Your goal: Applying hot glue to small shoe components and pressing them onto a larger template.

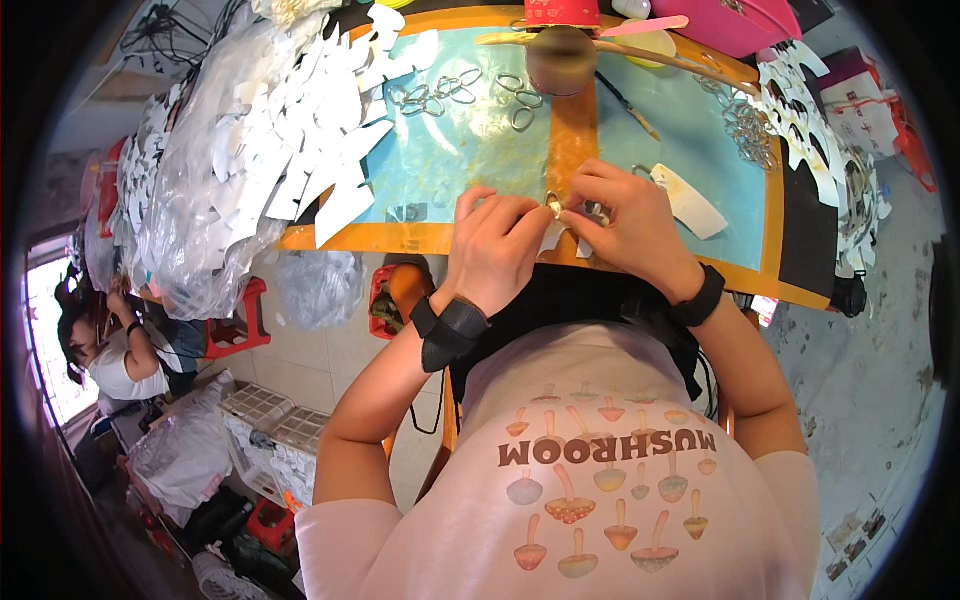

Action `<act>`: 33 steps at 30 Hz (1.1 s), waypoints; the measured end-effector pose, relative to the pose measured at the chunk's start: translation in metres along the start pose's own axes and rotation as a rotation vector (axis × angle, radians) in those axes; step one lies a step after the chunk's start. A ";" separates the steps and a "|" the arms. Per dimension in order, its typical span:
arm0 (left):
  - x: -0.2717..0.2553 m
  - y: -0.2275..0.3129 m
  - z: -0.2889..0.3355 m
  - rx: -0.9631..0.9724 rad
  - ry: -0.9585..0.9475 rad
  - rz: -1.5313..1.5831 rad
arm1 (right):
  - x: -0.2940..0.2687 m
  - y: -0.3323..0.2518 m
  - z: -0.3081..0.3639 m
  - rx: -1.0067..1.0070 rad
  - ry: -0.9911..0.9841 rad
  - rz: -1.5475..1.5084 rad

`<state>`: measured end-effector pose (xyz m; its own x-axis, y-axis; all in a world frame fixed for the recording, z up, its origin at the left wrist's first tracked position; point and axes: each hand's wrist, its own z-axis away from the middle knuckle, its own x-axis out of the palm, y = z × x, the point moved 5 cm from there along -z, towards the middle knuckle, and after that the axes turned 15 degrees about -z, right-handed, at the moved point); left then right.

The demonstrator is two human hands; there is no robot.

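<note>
At the table's near edge, my left hand [492, 243] and my right hand [632, 225] meet with fingertips pinched together. Between them is a small white piece [556, 211] with a metal ring [552, 198] at its upper end; the fingers cover much of it. Just right of my right hand lies a cream-white cut piece [690, 203], partly stained yellowish. Beyond the hands, loose oval metal rings [522, 118] rest on the blue-green mat [480, 160]. Another heap of metal rings [750, 130] sits at the right.
White cut pieces [290, 140] pile up at the left beside a clear plastic bag [190, 235]. A brown pot [562, 62], a thin brush [630, 105] and a pink basket [745, 25] stand or lie at the back. Another person [130, 355] sits far left, near a red stool [240, 325].
</note>
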<state>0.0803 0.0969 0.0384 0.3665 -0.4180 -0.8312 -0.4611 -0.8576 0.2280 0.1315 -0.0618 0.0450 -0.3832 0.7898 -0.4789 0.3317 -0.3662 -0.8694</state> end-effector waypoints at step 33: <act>-0.002 -0.005 0.014 0.024 0.001 0.037 | -0.001 0.001 0.009 -0.156 0.028 -0.180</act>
<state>0.0701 0.1063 0.0319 0.3496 -0.4498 -0.8219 -0.4937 -0.8340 0.2464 0.1246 -0.0676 0.0439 -0.4247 0.8499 -0.3120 0.3897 -0.1395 -0.9103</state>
